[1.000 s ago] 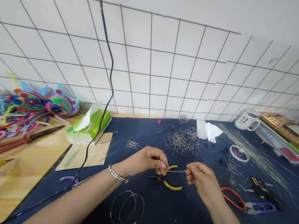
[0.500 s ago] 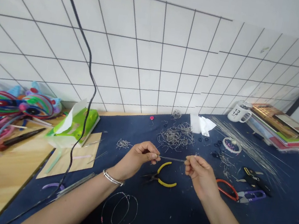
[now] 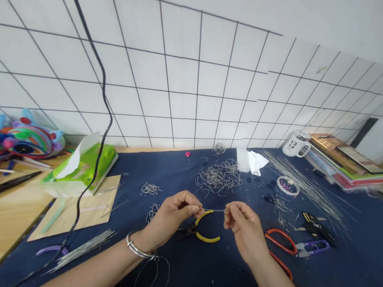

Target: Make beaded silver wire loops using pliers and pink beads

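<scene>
Left hand point(image 3: 181, 210) and right hand point(image 3: 243, 224), slightly apart, pinch apparently thin wire point(image 3: 218, 210).

Thin wire point(image 3: 219, 210) stretched from left hand point(image 3: 181, 209) to right hand point(image 3: 242, 224).
Yellow-handled pliers point(image 3: 207, 238) on cloth beneath the hands; tangled wire pieces point(image 3: 220, 176) beyond them.

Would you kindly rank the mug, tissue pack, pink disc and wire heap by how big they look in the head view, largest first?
1. Tissue pack
2. Wire heap
3. Mug
4. Pink disc
</scene>
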### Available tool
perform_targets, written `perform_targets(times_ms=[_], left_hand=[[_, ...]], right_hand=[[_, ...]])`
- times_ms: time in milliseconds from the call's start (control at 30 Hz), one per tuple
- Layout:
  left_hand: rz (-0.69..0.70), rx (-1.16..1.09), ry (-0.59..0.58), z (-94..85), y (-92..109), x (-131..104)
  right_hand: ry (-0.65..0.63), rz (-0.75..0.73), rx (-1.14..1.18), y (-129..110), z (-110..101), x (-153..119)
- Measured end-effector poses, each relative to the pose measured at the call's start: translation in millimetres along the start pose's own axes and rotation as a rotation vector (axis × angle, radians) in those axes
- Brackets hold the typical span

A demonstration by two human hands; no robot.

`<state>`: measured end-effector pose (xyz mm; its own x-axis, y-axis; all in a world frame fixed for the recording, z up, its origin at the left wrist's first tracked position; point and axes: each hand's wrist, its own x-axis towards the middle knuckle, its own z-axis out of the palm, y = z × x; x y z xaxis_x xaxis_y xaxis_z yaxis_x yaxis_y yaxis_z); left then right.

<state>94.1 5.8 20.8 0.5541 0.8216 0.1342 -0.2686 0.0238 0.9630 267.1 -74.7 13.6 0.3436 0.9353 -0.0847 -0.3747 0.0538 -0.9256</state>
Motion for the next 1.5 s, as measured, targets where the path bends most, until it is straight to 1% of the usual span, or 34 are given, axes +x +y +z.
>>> perform_targets(times_ms=[133,233,367,433,567,667,767,867,933,1000,1033,1100,1200,1267,1333,1400,1500], left_hand=[[-0.003,0.062,-0.033,2.2,2,-3],[-0.007,0.100,-0.048,2.3,1,-4],[-0.030,0.143,-0.035,1.8,-4,-4],[-0.042,0.151,-0.032,2.1,-7,-4],[-0.060,0.163,-0.044,2.4,-9,-5],[-0.025,0.218,-0.049,-1.3,-7,-3],[0.047,0.298,-0.063,-9.4,-3,2],[0.124,0.455,-0.112,-17.2,2,7],[0.207,0.629,-0.182,-19.6,6,8],[0.292,0.795,-0.276,-19.3,10,6],[0.312,0.863,-0.329,-18.4,12,5],[0.330,0.978,-0.427,-15.9,15,2],[0.346,1.088,-0.502,-12.8,15,-1],[0.348,1.101,-0.497,-12.3,13,-1],[0.327,1.078,-0.452,-13.2,12,1],[0.287,1.040,-0.371,-15.1,11,3],[0.225,0.967,-0.214,-18.9,6,8]], right_hand=[[-0.022,0.057,-0.081,8,1,-2],[-0.054,0.102,-0.073,9,-1,-1],[-0.110,0.173,0.000,6,-2,-1],[-0.137,0.183,0.030,6,-2,-1],[-0.156,0.189,-0.029,10,-1,-2],[-0.140,0.183,-0.058,8,-8,0],[-0.114,0.161,-0.089,-2,-22,5],[-0.123,0.161,-0.154,-15,-38,8],[-0.159,0.148,-0.311,-21,-46,9],[-0.200,0.111,-0.539,-24,-51,9],[-0.217,0.084,-0.651,-24,-53,9],[-0.240,0.037,-0.803,-23,-52,7],[-0.256,-0.019,-0.895,-22,-48,4],[-0.256,-0.048,-0.921,-22,-46,3],[-0.247,-0.052,-0.926,-23,-47,4],[-0.201,-0.022,-0.869,-24,-52,7],[-0.069,0.046,-0.777,-24,-62,12]])
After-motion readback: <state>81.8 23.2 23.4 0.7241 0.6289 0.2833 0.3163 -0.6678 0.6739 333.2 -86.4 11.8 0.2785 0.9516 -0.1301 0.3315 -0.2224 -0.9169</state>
